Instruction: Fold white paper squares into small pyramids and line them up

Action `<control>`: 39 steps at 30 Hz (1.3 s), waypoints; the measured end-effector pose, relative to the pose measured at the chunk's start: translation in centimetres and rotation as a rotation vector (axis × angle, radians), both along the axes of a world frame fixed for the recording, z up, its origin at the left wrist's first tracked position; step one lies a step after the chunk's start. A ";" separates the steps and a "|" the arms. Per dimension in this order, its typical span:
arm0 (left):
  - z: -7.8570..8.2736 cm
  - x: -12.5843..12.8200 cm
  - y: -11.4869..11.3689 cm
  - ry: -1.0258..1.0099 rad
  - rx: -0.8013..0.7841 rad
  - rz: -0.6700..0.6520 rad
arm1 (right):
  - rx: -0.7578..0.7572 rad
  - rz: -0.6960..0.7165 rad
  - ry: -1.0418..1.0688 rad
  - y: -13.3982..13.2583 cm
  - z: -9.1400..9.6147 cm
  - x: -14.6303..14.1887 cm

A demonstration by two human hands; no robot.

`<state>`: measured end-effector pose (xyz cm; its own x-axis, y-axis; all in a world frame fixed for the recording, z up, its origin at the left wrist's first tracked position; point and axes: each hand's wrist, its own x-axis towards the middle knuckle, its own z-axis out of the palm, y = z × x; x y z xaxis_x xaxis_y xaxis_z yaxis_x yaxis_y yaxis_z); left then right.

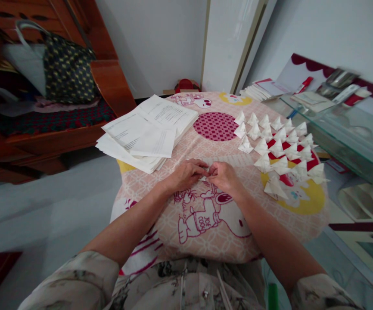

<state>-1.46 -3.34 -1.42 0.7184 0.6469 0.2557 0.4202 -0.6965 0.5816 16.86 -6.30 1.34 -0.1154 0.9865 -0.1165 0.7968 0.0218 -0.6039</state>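
Observation:
My left hand (186, 173) and my right hand (225, 177) meet at the middle of a small table covered with a pink cartoon-print cloth (206, 224). Both hands have their fingers pinched together on a small piece of white paper (206, 174), mostly hidden between them. To the right lie several folded white paper triangles (278, 148) in rows. A stack of printed white sheets (146, 133) lies at the table's far left.
A wooden bench (54, 129) with a dotted dark bag (66, 71) stands at the left. A glass-topped counter (341, 125) with booklets and boxes runs along the right. Red items (186, 85) sit on the floor by the far wall.

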 end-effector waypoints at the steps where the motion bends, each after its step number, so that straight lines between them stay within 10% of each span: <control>1: 0.0 0.0 0.0 0.003 -0.002 0.007 | 0.007 0.000 -0.003 -0.1 0.0 0.0; 23: -1.1 0.0 1.7 -0.196 -0.058 -0.158 | 0.133 -0.018 -0.192 -0.9 -0.7 -1.3; 29: -0.8 -0.4 0.8 -0.151 -0.032 -0.068 | 0.093 -0.032 0.075 -0.5 -1.4 0.8; 39: -0.1 1.4 -1.1 -0.004 0.015 0.209 | 0.241 0.018 -0.082 -0.4 -1.2 1.8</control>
<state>-0.03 -4.47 -1.49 0.5676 0.7782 0.2688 0.5542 -0.6026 0.5742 18.62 -6.72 0.10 -0.1329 0.9847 0.1124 0.8412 0.1720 -0.5126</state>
